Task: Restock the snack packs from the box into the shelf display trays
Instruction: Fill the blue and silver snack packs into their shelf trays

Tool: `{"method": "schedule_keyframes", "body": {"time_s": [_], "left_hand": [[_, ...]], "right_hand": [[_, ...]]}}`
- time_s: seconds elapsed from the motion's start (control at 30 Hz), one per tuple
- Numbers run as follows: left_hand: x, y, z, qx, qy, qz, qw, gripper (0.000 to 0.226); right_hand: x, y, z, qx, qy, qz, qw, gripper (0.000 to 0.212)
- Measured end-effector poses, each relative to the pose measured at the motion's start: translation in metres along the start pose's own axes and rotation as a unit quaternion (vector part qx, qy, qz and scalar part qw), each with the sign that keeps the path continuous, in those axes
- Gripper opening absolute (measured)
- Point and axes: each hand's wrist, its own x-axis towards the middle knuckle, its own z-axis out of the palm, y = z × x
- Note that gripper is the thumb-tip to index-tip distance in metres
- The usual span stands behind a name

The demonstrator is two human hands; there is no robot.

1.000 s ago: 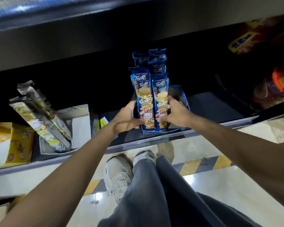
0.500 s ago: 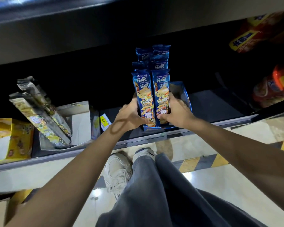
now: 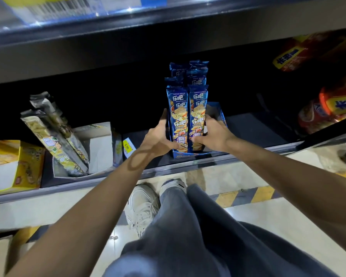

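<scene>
Fingers (image 3: 164, 119) of left hand (image 3: 158, 139) wrapped round left side of the blue snack packs (image 3: 188, 116), thumb on the front. Right hand (image 3: 215, 136) mirrors it on the right side, thumb low on the front pack. Both are grasping the bunch. Packs upright, two columns, several deep, bottoms inside the blue display tray (image 3: 221, 113) at front of the lower shelf (image 3: 238, 155). Yellow price tag (image 3: 128, 147) just left of the tray. Further left: white tray (image 3: 100, 144) with grey packs (image 3: 54, 136) leaning, then yellow box (image 3: 28, 162). Red packs (image 3: 328, 112) far right.
</scene>
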Motion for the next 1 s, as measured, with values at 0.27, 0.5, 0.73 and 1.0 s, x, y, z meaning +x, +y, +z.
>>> {"method": "schedule_keyframes", "body": {"time_s": [0.27,0.5,0.73,1.0], "left_hand": [[-0.050,0.014,-0.042,0.152,0.051,0.020,0.987,0.091],[-0.122,0.013,-0.105,0.244,0.074,-0.016,0.967,0.094],[-0.241,-0.033,-0.177,0.273,0.150,-0.130,0.941,0.096],[-0.404,-0.131,-0.239,0.209,0.265,-0.298,0.893,0.096]], "right_hand": [[-0.054,-0.040,-0.020,-0.095,0.048,0.057,0.993,0.029],[-0.095,-0.115,-0.022,-0.231,-0.017,-0.096,0.968,0.069],[-0.144,-0.231,0.012,-0.330,-0.073,-0.271,0.901,0.090],[-0.229,-0.363,0.099,-0.355,-0.103,-0.442,0.817,0.082]]}}
